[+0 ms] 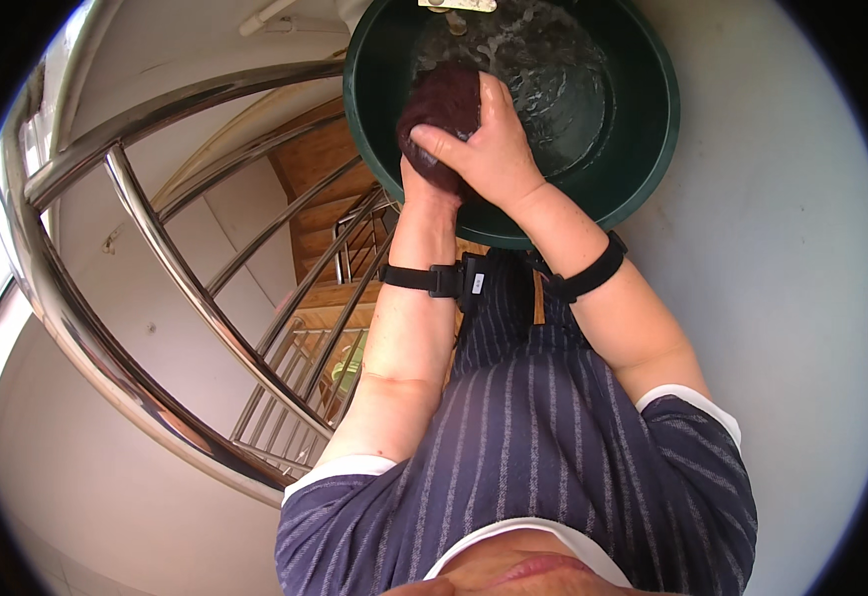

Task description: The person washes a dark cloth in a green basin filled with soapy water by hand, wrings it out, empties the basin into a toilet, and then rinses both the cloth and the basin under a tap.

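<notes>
A wet, dark maroon cloth [445,104], bunched into a thick bundle, is held over the near left part of a green plastic basin [646,171]. My right hand [497,141] grips the bundle from the right, its thumb lying across the near end and its fingers over the far side. Behind and beneath the bundle is my left hand [423,182]; only the wrist and a strip of the palm's edge show, and its fingers are hidden. Stirred water [553,104] with some foam covers the basin's bottom.
At the basin's far rim is a metal tap fitting [458,6]. A curved stainless steel railing [181,97] runs along the left, with wooden stairs [318,216] below it. To the right rises a pale wall [769,223]. Black straps [412,278] circle both forearms.
</notes>
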A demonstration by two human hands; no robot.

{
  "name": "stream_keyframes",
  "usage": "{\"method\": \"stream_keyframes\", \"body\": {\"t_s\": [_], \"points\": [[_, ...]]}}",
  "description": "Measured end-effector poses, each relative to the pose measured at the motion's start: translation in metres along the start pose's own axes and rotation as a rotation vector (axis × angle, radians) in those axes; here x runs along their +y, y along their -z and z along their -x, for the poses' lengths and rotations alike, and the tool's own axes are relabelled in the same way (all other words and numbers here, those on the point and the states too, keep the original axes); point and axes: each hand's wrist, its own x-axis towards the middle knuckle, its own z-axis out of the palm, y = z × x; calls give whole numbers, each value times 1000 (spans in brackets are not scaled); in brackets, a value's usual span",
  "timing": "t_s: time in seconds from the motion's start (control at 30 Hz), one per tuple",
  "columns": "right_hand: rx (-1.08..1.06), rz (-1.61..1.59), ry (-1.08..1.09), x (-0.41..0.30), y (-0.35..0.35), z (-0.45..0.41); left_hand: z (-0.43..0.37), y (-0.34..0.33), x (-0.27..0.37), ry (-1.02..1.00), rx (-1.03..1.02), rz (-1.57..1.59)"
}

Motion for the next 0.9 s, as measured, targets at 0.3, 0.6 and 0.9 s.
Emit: {"method": "stream_keyframes", "body": {"t_s": [0.3, 0.6, 0.9], "points": [[-127, 26, -193, 49, 3, -52, -11, -26, 10, -93, 210, -446], [-372, 772, -345, 72, 48, -94, -16, -17, 1, -234, 88, -1146], [-43, 991, 64, 121, 66, -105, -36, 1, -2, -180, 341, -1744]]}}
